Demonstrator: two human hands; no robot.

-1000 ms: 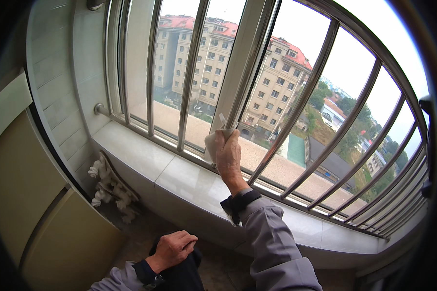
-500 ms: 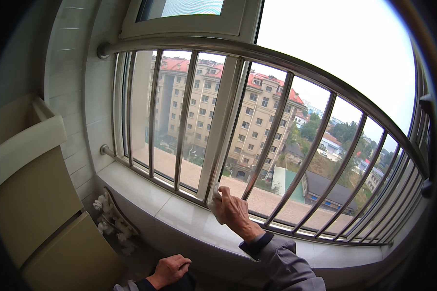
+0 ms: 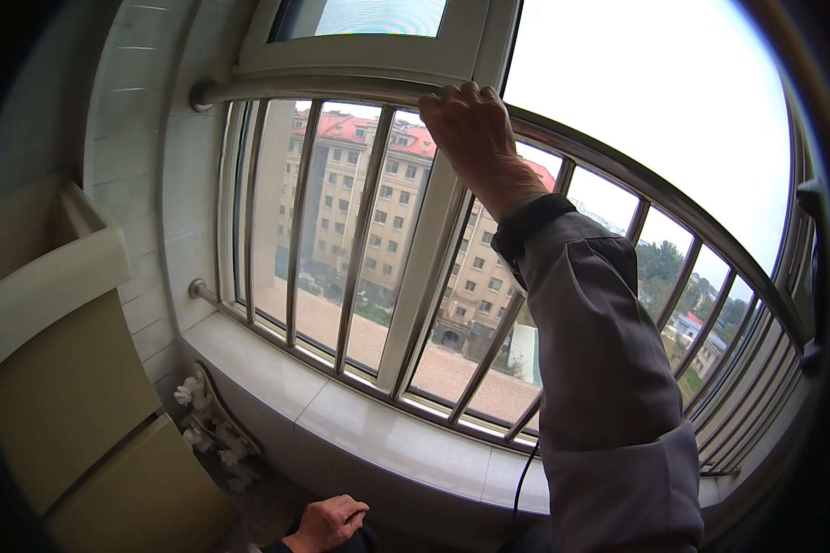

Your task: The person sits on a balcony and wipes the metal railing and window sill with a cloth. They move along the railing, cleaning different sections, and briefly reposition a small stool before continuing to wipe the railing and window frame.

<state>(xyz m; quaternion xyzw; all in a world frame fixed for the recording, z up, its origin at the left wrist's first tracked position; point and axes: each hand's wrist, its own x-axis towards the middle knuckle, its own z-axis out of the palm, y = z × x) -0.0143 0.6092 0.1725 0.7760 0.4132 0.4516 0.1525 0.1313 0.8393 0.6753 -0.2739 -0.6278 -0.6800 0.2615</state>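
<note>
My right hand [image 3: 475,138] is raised to the curved top rail [image 3: 341,88] of a metal window guard. Its fingers are curled closed at the rail, where an upright bar meets it, beside the white window frame post. The white cloth seen in this hand a moment earlier is hidden now behind the fingers and the back of the hand. Low in the view, my left hand [image 3: 330,523] rests close to my body, its fingers folded in, with nothing visible in them.
Several upright metal bars [image 3: 360,240] stand before the window glass. A pale tiled sill [image 3: 387,438] runs below them. At the left is a beige cabinet [image 3: 83,405] with a white basin [image 3: 55,276]. White flower-like ornaments [image 3: 214,429] stand under the sill; a thin black cord [image 3: 523,479] hangs beside my right sleeve.
My right hand has moved up from the bottom of an upright bar to the top rail. My forearm now covers part of the guard. The left hand stays low, nearly unmoved.
</note>
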